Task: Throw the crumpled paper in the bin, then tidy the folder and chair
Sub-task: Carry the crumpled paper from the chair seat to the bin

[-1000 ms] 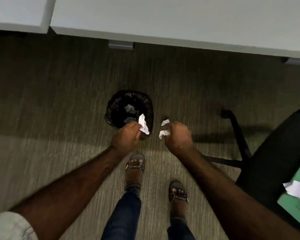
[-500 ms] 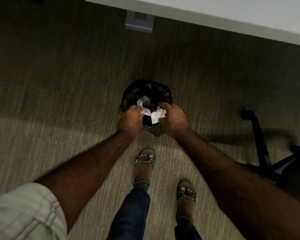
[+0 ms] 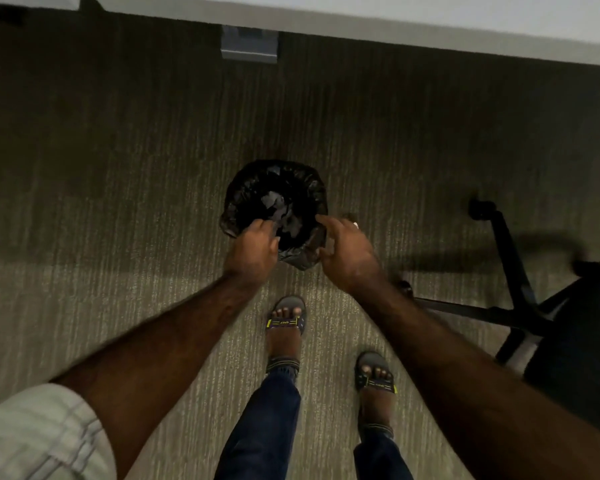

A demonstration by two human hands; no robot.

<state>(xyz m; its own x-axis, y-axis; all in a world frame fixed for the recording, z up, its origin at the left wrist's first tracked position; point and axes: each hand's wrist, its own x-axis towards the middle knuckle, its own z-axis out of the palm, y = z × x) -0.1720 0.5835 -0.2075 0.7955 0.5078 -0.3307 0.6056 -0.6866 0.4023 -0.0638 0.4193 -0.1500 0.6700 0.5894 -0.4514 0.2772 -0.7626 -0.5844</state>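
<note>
Where the two hands meet, a small round bin (image 3: 274,206) is seen on the carpet, lined with a black plastic bag whose edge is folded over the rim. Inside the bin, pale grey crumpled paper (image 3: 273,202) is made out lying on the dark liner, just ahead of the fingertips of both hands; how many pieces are there cannot be told in the dim light. The left hand (image 3: 253,249) is held over the near left part of the rim, fingers curled downward and loosely spread, and nothing is seen gripped in it. The right hand (image 3: 347,251) is held at the near right side of the bin, fingers opened and fanned apart, with nothing clasped; a small pale fleck is glimpsed at its far edge, but what it is cannot be told.

Below the hands, two feet in sandals (image 3: 286,318) are planted on the ribbed carpet (image 3: 118,220), under dark blue trouser legs. To the right of the right hand, the black wheeled base of the chair (image 3: 513,289) is seen, one caster pointing away, with the dark seat cut off by the picture's edge. Beyond the hands, the pale edge of a desk (image 3: 395,19) is seen with a grey bracket beneath it.
</note>
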